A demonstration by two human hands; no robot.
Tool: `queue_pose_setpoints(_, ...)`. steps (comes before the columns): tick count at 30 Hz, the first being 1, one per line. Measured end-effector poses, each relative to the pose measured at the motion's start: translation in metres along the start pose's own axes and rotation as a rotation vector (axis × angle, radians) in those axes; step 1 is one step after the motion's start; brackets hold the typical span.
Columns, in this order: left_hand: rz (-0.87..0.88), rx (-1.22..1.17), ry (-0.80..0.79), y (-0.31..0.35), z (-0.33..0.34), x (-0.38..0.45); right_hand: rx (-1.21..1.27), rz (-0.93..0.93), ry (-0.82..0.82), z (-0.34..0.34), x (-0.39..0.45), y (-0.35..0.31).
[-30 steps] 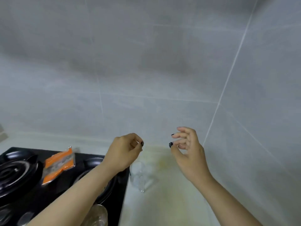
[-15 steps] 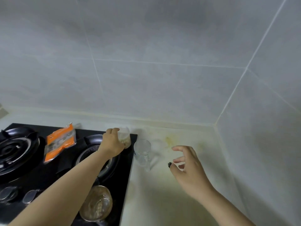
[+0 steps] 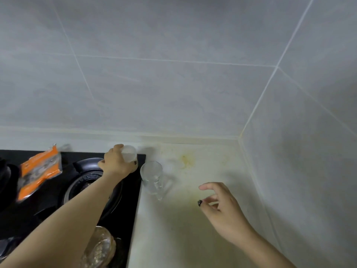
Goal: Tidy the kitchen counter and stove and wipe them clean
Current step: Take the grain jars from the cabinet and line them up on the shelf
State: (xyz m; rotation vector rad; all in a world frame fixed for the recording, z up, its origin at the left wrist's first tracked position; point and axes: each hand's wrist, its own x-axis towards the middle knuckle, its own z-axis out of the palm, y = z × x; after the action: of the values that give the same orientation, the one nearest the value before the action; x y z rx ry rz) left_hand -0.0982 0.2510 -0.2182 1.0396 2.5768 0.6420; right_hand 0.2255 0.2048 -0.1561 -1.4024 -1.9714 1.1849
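The stove [image 3: 48, 206], black and glossy, fills the lower left, with its right edge meeting the pale counter [image 3: 173, 229]. At the stove's back right corner the left hand [image 3: 116, 165] grips a small clear cup [image 3: 129, 154], fingers curled round its side and thumb toward the counter; whether the cup rests on the stove or is lifted off it cannot be told. Just right of that corner, on the counter, stands a glass mug [image 3: 151, 176], upright, apart from the left hand. Further right of the stove, above the counter, the right hand [image 3: 222, 207] hovers with fingers loosely curled and slightly spread, holding nothing, thumb and forefinger apart. A yellowish stain [image 3: 186, 160] marks the counter right of the mug, toward the tiled wall [image 3: 173, 93]. On the stove's left part an orange packet [image 3: 39, 171] lies tilted against a burner [image 3: 5, 176]. A second burner [image 3: 90, 182] sits under the left forearm. At the stove's front edge lies a glass lid [image 3: 100, 248], partly covered by the arm
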Motion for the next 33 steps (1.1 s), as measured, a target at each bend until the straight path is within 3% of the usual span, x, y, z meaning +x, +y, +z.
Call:
queue_pose_setpoints(9,0.31,-0.347,0.196,0.025,-0.093,-0.036,0.006,-0.064,0.005,-0.003,-0.012,-0.045)
queue_pose_setpoints(22,0.9,-0.541,0.019,0.119,-0.211,-0.177,0.004,-0.467,0.284,-0.055,-0.045,-0.17)
queue_pose_setpoints(33,1.133,-0.707,-0.054,0.193,-0.279,-0.248,0.122,-0.588,0.424,-0.139,-0.105,-0.231)
